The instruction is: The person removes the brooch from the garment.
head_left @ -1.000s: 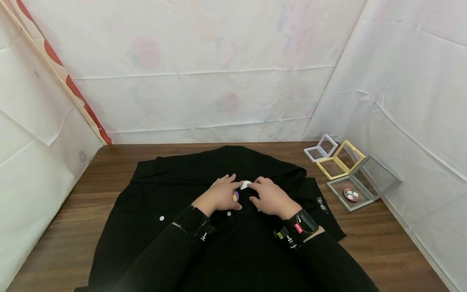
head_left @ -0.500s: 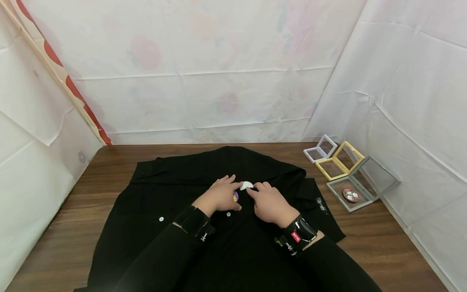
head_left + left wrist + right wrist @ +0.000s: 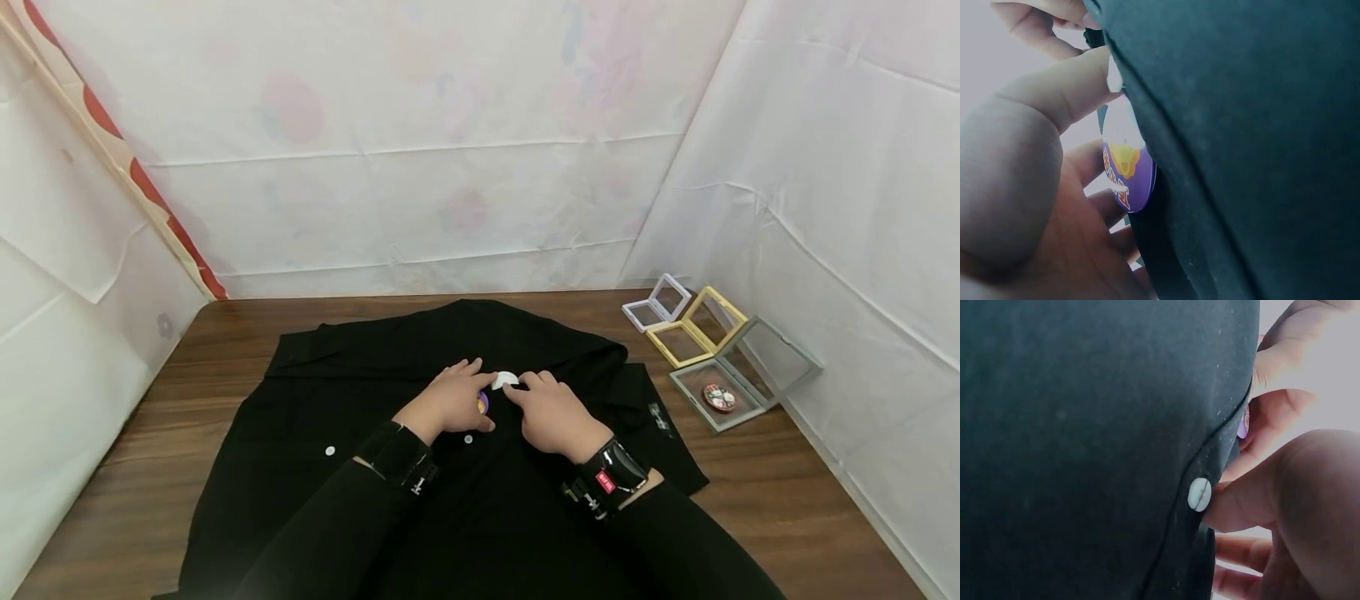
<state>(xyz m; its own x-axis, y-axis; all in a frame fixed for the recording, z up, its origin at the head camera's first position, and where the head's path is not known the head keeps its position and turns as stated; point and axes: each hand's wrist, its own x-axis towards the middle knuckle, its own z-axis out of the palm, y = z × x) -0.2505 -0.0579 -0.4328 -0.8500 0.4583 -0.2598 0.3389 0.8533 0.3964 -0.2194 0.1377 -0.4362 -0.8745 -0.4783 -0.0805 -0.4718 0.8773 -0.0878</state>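
Note:
A black shirt (image 3: 390, 500) with white buttons is spread over the table. My left hand (image 3: 446, 400) rests on it, index fingertip at one end of a small white patch (image 3: 506, 380). A purple round badge (image 3: 483, 403) with a yellow figure lies between that hand's thumb and index finger. In the left wrist view, the thumb overlaps the upper part of the badge (image 3: 1129, 169). My right hand (image 3: 558, 417) touches the other end of the white patch with its index finger. Its thumb sits beside a white shirt button (image 3: 1199, 495) in the right wrist view.
On the right of the wooden table (image 3: 810, 500) stand three hinged clear-windowed frames: white (image 3: 647, 315), yellow (image 3: 675, 358) and grey (image 3: 720, 425). A red patterned round badge (image 3: 719, 397) lies in the grey one. White cloth walls (image 3: 420, 208) enclose the table's back and sides.
The right hand has shifted its fingers, its index fingertip now lower on the white patch, and covers a shirt button seen earlier. The left hand stays in place around the purple badge.

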